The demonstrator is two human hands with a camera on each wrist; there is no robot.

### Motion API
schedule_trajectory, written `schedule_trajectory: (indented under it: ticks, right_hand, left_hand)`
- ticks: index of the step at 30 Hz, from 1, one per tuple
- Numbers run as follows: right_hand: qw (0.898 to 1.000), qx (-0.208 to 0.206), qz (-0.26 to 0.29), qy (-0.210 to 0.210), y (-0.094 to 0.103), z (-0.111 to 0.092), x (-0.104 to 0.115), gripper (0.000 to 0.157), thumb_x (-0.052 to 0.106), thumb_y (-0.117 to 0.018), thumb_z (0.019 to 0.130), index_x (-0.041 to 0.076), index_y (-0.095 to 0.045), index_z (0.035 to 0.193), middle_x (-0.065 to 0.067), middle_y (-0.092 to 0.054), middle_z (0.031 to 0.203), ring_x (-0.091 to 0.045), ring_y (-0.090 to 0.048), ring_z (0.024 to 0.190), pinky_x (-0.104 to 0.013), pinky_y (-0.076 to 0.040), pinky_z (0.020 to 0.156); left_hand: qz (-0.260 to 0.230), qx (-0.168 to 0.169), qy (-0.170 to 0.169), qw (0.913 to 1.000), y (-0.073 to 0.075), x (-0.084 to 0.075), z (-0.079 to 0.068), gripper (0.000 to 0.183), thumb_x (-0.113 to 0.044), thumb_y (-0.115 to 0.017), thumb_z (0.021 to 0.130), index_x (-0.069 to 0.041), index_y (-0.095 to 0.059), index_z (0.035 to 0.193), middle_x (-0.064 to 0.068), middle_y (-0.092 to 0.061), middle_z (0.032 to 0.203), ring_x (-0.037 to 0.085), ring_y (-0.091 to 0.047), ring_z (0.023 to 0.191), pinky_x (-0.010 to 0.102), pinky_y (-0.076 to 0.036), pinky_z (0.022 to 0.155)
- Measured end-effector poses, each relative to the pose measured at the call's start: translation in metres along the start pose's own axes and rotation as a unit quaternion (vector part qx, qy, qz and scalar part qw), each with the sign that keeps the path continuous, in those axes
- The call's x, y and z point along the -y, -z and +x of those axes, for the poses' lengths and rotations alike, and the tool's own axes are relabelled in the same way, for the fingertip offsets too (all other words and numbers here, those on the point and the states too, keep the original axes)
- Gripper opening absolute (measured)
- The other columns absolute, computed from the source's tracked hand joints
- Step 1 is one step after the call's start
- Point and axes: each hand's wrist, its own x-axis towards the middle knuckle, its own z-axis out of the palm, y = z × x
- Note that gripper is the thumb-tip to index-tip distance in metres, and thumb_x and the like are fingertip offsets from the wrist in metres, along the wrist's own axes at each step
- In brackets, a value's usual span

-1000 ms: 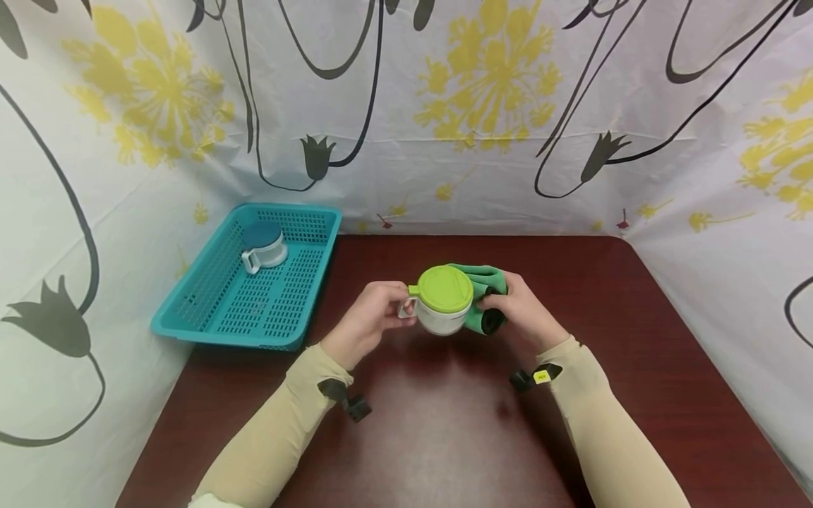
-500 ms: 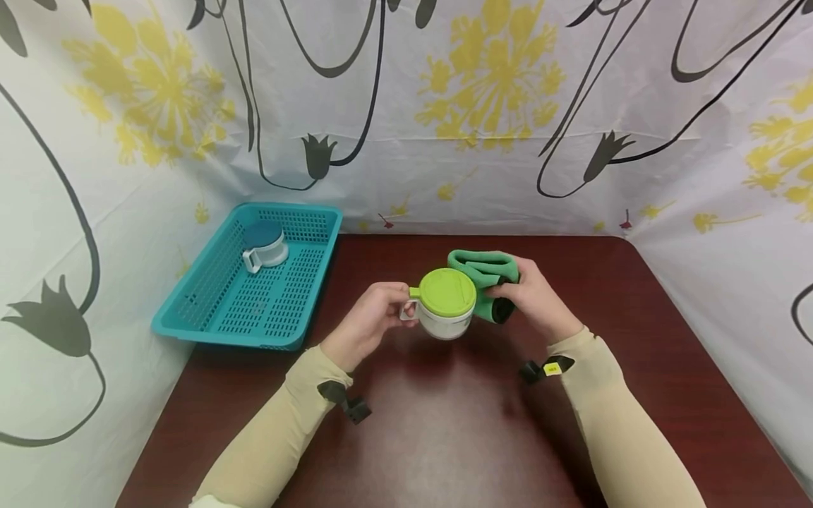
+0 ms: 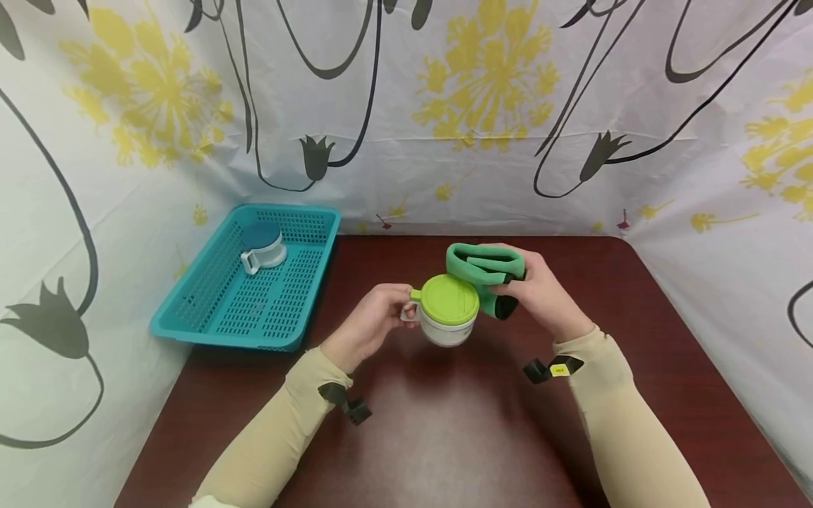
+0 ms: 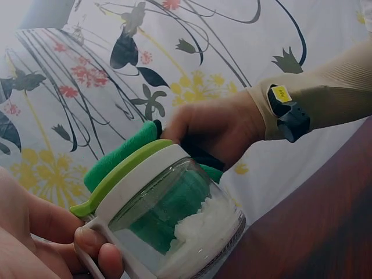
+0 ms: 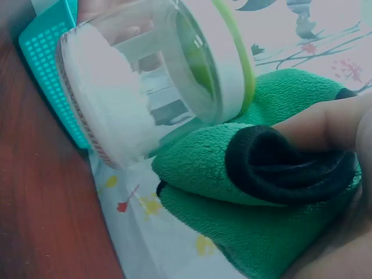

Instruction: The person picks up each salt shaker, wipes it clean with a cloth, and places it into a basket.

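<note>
A clear seasoning jar (image 3: 447,333) with a green lid (image 3: 449,300) and a white collar is held up above the table. My left hand (image 3: 375,321) grips it by its white handle. Through the clear wall, in the left wrist view, white grains (image 4: 203,232) lie heaped to one side. In my right hand (image 3: 540,289) is a folded green cloth (image 3: 485,264) with black edging, pinched between thumb and fingers. The cloth (image 5: 203,157) lies against the jar's far right side, by the lid's rim. Some right fingers are hidden behind the cloth.
A teal plastic basket (image 3: 229,339) stands on the left of the dark red table (image 3: 406,437). Inside it, near the back, sits another jar (image 3: 269,252) with a blue lid and white handle. Patterned white sheeting (image 3: 394,183) borders the table behind and at the sides.
My right hand has moved the cloth up and slightly right, from the jar's side to around the lid's far edge. The jar has shifted slightly right and nearer, still in my left hand.
</note>
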Motion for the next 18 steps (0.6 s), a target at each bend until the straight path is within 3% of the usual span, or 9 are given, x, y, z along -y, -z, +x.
schedule_trajectory:
  ticks: [6, 9, 14, 18]
  right_hand:
    - [0.999, 0.020, 0.022, -0.019, -0.005, 0.002, -0.022, 0.064, -0.013, -0.064, 0.084, 0.017, -0.060, 0.140, -0.008, -0.062, 0.137, -0.026, -0.061, 0.117, -0.031, -0.052, 0.087]
    - [0.999, 0.033, 0.006, -0.037, -0.008, 0.002, -0.034, 0.067, -0.013, -0.061, 0.083, 0.021, -0.060, 0.141, -0.004, -0.061, 0.138, -0.024, -0.060, 0.113, -0.031, -0.051, 0.082]
    - [0.995, 0.040, -0.019, -0.088, -0.016, 0.001, -0.053, 0.065, -0.012, -0.064, 0.081, 0.025, -0.063, 0.135, -0.002, -0.065, 0.130, -0.026, -0.060, 0.111, -0.038, -0.053, 0.088]
    - [0.995, 0.034, -0.015, -0.095, -0.018, 0.000, -0.061, 0.062, -0.011, -0.065, 0.080, 0.021, -0.064, 0.133, -0.007, -0.066, 0.125, -0.029, -0.060, 0.110, -0.043, -0.053, 0.089]
  left_hand:
    - [-0.006, 0.005, 0.001, 1.0000, 0.000, -0.001, -0.001, 0.019, -0.002, -0.045, 0.087, 0.000, -0.048, 0.069, 0.009, -0.048, 0.069, 0.029, -0.050, 0.071, 0.041, -0.045, 0.072]
    - [-0.010, 0.004, -0.001, 0.9999, 0.001, -0.001, -0.002, 0.019, -0.002, -0.046, 0.087, 0.000, -0.047, 0.068, 0.010, -0.047, 0.069, 0.028, -0.050, 0.071, 0.041, -0.045, 0.073]
    - [-0.025, 0.004, 0.005, 0.9997, 0.000, -0.004, -0.002, 0.017, -0.001, -0.045, 0.086, 0.001, -0.046, 0.069, 0.010, -0.046, 0.070, 0.028, -0.049, 0.071, 0.044, -0.045, 0.074]
    - [-0.031, 0.004, 0.011, 0.9995, 0.001, -0.004, -0.001, 0.016, 0.000, -0.045, 0.085, 0.000, -0.045, 0.069, 0.010, -0.046, 0.070, 0.027, -0.049, 0.071, 0.044, -0.045, 0.075]
